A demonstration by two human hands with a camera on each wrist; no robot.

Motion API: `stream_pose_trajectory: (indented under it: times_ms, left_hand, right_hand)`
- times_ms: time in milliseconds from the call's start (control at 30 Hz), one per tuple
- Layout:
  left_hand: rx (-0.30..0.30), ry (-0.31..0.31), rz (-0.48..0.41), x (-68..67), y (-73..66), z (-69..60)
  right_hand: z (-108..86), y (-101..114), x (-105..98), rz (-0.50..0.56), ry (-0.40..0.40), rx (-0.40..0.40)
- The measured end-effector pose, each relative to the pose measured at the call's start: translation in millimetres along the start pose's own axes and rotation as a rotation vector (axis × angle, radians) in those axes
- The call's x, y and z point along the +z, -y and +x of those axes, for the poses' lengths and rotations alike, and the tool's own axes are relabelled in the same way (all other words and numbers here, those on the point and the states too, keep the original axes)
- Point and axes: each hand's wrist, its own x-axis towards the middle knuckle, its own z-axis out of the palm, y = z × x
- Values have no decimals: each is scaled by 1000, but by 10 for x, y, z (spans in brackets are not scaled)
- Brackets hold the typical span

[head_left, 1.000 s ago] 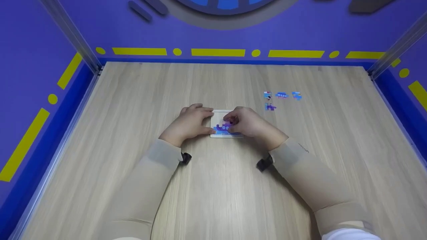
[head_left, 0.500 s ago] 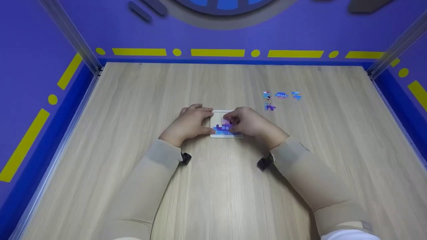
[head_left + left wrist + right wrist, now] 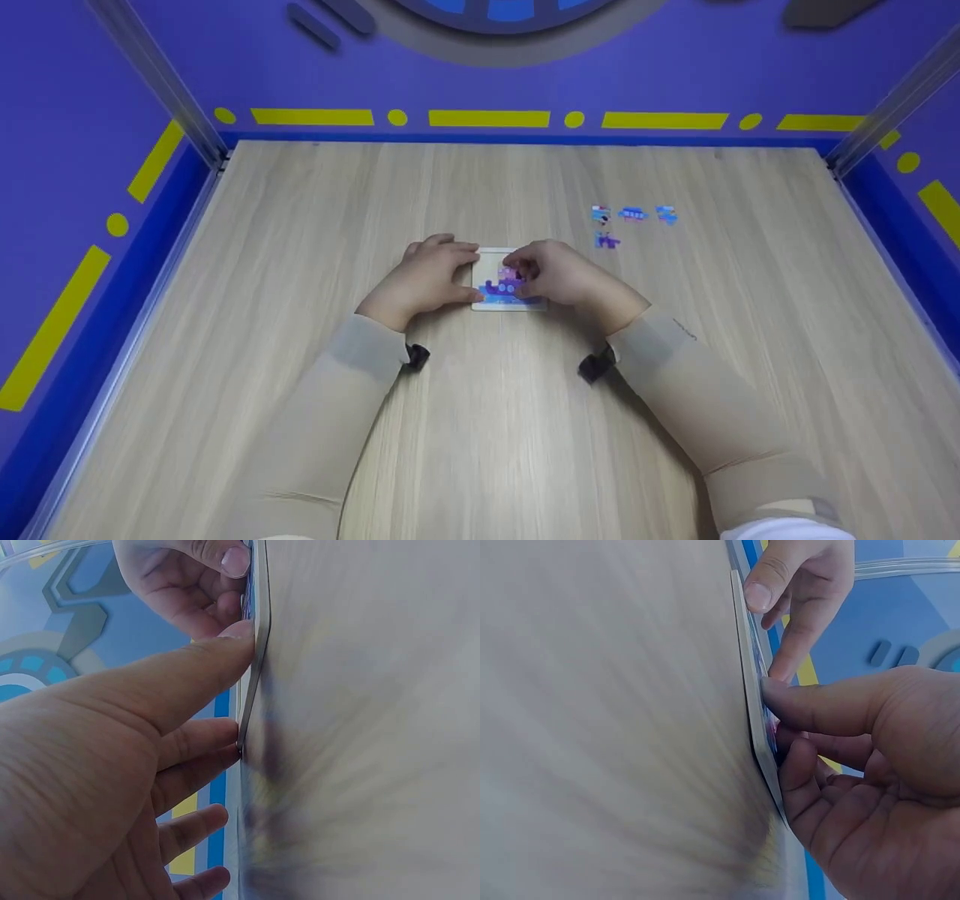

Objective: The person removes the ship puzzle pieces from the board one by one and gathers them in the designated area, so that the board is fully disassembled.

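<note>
A small white-framed jigsaw board (image 3: 489,259) lies flat on the table, its lower part filled with a purple and blue boat picture. My left hand (image 3: 425,279) steadies it from the left, thumb on the near corner and straight fingertips at the far corner. In the left wrist view this thumb (image 3: 202,667) presses on the board's edge. My right hand (image 3: 562,277) is over the board's right side, thumb and curled fingers pinching a puzzle piece (image 3: 518,275) at the picture. That piece is mostly hidden by the fingers. The right wrist view shows the thumb (image 3: 817,705) touching the board's surface.
Several loose puzzle pieces lie beyond the right hand, among them a blue one (image 3: 633,214) and a purple one (image 3: 607,240). Blue walls (image 3: 480,90) with yellow marks border the wooden table (image 3: 480,420) at the back and sides.
The right fingertips have shifted very slightly over the board. My left hand, the board and the loose pieces stay in place.
</note>
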Motion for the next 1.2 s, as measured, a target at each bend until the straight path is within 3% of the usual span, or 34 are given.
stream_pose_trajectory:
  times_ms: [1200]
  left_hand:
    - [-6,2,-6,15,15,23]
  right_hand:
    - [-11,-13,1,149,0,-10]
